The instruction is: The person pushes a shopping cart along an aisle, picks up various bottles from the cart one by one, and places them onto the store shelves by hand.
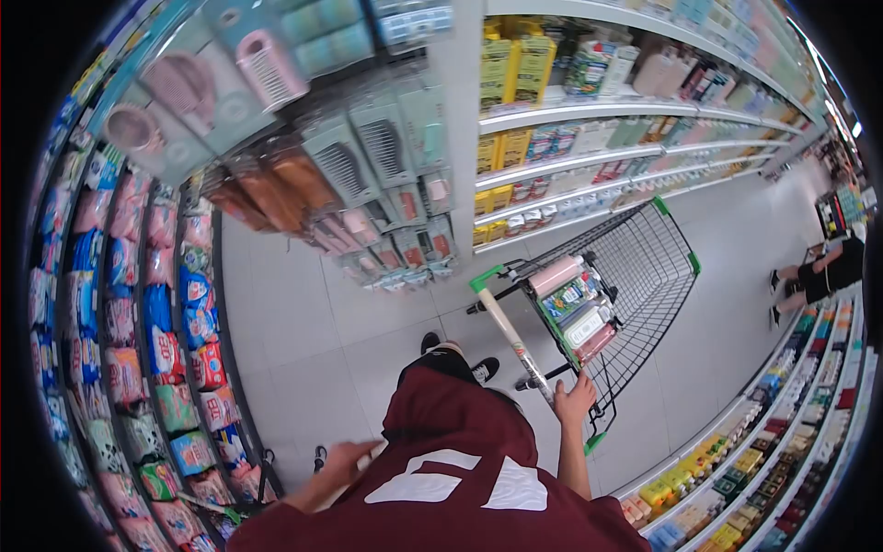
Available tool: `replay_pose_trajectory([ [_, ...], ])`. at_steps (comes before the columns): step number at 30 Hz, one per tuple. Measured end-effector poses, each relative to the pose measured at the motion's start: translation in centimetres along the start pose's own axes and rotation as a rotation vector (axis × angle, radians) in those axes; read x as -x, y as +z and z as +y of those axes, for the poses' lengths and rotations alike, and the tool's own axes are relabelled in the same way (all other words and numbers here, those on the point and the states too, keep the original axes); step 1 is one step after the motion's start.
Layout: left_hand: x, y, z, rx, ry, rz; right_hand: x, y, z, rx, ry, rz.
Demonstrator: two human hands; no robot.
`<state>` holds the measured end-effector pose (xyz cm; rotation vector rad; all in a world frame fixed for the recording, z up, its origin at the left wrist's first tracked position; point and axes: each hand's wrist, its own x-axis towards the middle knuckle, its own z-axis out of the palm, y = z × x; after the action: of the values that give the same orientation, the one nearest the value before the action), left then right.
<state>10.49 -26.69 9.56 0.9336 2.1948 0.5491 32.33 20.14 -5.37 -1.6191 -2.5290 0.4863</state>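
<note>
One loaded shopping cart (648, 281) ahead to the right: apparently steering it with right hand (576, 399) at handle's (511, 338) right end, left hand (346, 463) off it, can't tell closure of either; needs firm two-handed grip for next push.

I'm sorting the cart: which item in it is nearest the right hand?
The reddish-pink item, at the row's end beside the white bottle; others lie farther.

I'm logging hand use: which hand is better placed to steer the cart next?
Probably the right hand: it is at the right end of the cart's handle, while the left hand is apart from the cart, beside the body.
</note>
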Motion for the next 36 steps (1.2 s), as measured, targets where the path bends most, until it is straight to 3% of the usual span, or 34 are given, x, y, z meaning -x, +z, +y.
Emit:
replay_pose_trajectory([
  [3,-8.6,-3.8,-0.9,-0.100,0.215,0.270,0.3,0.4,-1.4,-0.011,0.026,0.024],
  [7,-22.8,-5.3,1.6,-0.172,0.398,0.119,0.9,1.5,-2.5,-0.018,0.061,0.026],
  [10,-32.4,-1.5,5.2,-0.171,0.735,0.255,1.5,1.7,-3.5,-0.063,0.072,0.035],
  [13,-37.3,1.0,10.5,-0.348,0.793,0.137,2.3,2.1,-3.6,-0.079,0.088,0.009],
  [15,-38.6,4.8,11.0,-0.425,0.854,0.304,3.1,2.2,-4.0,-0.087,0.075,0.018],
  [17,-38.1,5.5,12.2,-0.646,0.555,-0.259,4.2,2.1,-4.3,-0.122,0.080,0.044],
  [19,-38.6,7.5,11.1,-0.623,0.562,-0.227,4.9,1.8,-4.5,-0.118,0.120,0.015],
  [22,-37.1,6.5,10.6,-0.328,0.606,-0.039,7.1,2.3,-4.4,-0.137,0.117,0.084],
  [30,-36.3,8.2,9.0,-0.346,0.539,-0.116,10.6,2.6,-4.8,-0.129,0.134,0.055],
  [36,-37.1,9.3,8.0,-0.281,0.561,-0.009,11.1,2.4,-6.6,-0.137,0.107,0.090],
])
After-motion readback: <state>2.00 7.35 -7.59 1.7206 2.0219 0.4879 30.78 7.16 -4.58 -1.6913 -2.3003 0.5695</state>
